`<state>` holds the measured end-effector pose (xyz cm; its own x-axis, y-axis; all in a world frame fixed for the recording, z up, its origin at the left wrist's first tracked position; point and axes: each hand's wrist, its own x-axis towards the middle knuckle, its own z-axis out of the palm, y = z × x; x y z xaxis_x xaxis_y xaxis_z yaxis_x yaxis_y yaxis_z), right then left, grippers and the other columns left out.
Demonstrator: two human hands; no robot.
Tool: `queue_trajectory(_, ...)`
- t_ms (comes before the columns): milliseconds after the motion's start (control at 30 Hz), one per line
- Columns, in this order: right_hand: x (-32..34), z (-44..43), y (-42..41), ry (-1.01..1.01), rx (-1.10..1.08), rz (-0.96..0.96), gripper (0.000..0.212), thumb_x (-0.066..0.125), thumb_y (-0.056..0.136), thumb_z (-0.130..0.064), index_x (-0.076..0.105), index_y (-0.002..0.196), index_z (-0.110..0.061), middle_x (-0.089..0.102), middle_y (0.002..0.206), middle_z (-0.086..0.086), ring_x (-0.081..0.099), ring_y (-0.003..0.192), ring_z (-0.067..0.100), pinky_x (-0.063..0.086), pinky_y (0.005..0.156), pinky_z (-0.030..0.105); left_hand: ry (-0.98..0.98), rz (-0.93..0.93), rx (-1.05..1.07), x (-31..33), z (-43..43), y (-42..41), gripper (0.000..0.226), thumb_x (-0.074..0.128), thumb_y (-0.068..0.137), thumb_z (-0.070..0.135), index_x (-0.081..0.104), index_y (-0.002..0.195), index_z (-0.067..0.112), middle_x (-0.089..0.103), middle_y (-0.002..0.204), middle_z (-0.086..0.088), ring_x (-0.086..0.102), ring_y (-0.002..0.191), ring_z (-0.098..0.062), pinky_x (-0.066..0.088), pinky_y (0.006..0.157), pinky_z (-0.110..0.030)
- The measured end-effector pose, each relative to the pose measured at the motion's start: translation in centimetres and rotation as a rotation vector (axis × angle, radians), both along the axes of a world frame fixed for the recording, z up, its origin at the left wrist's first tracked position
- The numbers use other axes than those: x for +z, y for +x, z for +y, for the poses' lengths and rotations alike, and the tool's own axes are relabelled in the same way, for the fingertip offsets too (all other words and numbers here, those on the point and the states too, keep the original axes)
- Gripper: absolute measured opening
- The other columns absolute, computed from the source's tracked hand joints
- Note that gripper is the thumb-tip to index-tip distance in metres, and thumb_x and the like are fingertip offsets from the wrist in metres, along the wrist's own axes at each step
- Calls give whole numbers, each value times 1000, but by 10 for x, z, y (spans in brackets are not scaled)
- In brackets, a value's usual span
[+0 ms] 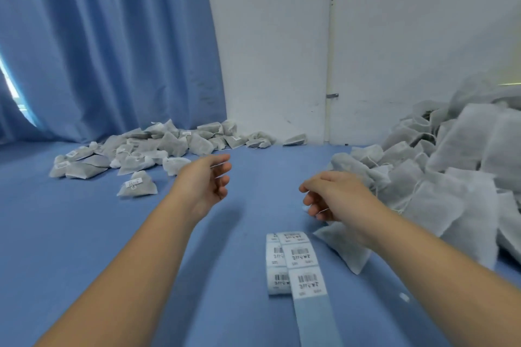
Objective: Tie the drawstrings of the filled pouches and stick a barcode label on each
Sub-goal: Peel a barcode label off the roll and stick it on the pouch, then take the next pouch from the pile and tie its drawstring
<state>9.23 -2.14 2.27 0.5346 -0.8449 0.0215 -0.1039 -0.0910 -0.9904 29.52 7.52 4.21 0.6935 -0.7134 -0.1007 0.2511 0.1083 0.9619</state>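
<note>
My left hand (208,183) hovers above the blue table (118,248) with its fingers relaxed and nothing in it. My right hand (329,194) has its fingers curled downward, and a thin white drawstring crosses them. A grey-white filled pouch (345,248) sits just under that wrist, its top hidden by the hand. The barcode label roll (277,265) lies near the front, and its strip (307,282) runs toward me. Untied pouches (456,172) are heaped at the right. Labelled pouches (146,149) are piled at the back left, with one (138,186) lying apart from them.
A blue curtain (107,45) hangs behind the left pile. A white wall (282,51) with a thin pipe (328,65) closes the back. Bare blue tabletop lies between my two arms and in front of the left pile.
</note>
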Motion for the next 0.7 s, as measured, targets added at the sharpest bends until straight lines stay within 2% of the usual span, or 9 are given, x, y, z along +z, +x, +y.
queue_trajectory(133, -8, 13, -50, 21, -39, -86, 14, 59, 89, -12, 68, 79, -9, 63, 54, -2, 55, 44, 11, 43, 45, 21, 35, -109, -222, 7, -7, -88, 8, 60, 92, 16, 68, 92, 13, 62, 61, 4, 45, 48, -12, 35, 42, -20)
queue_trajectory(267, -25, 19, -108, 2, -106, -90, 16, 58, 90, -15, 68, 78, -13, 64, 56, -2, 56, 47, 10, 45, 47, 21, 84, -267, -372, -3, -13, -174, 8, 63, 89, 18, 70, 86, 13, 63, 61, 6, 48, 46, -11, 37, 45, -21)
queue_trajectory(400, -52, 17, -161, 8, -235, -36, 15, 58, 91, -14, 67, 80, -11, 63, 56, -1, 54, 45, 11, 43, 47, 21, 256, -650, -421, -30, -21, -228, 18, 59, 90, 24, 69, 83, 12, 67, 68, 6, 52, 45, -6, 38, 44, -16)
queue_trajectory(467, -65, 14, -177, 28, -283, -31, 15, 56, 93, -10, 65, 81, -8, 62, 56, 1, 53, 44, 12, 42, 44, 22, 380, -836, -467, -50, -25, -244, 20, 54, 90, 23, 66, 84, 10, 68, 76, 0, 57, 55, -9, 44, 51, -20)
queue_trajectory(500, -68, 12, -182, 37, -300, -34, 15, 55, 93, -9, 65, 82, -8, 62, 56, 1, 53, 44, 12, 42, 43, 21, 458, -950, -491, -60, -26, -249, 19, 51, 90, 24, 64, 83, 11, 68, 79, 0, 58, 63, -12, 47, 60, -25)
queue_trajectory(567, -72, 8, -184, 36, -315, -43, 15, 54, 93, -9, 65, 83, -10, 64, 57, 0, 54, 44, 13, 42, 43, 22, 588, -1161, -507, -75, -28, -255, 21, 48, 90, 28, 62, 87, 13, 66, 88, 2, 58, 76, -15, 46, 67, -30)
queue_trajectory(633, -75, 5, -179, -7, -310, 13, 16, 54, 92, -11, 66, 83, -13, 67, 60, -2, 57, 47, 12, 45, 48, 22, 616, -1242, -490, -83, -28, -256, 22, 47, 93, 31, 62, 91, 15, 63, 98, 2, 58, 84, -16, 41, 64, -28)
queue_trajectory(700, -76, 1, -170, -61, -298, 86, 17, 54, 91, -12, 67, 82, -17, 71, 68, -3, 60, 50, 12, 46, 53, 22, 574, -1272, -492, -86, -28, -254, 21, 46, 95, 31, 58, 87, 17, 59, 104, -1, 59, 92, -19, 41, 69, -29)
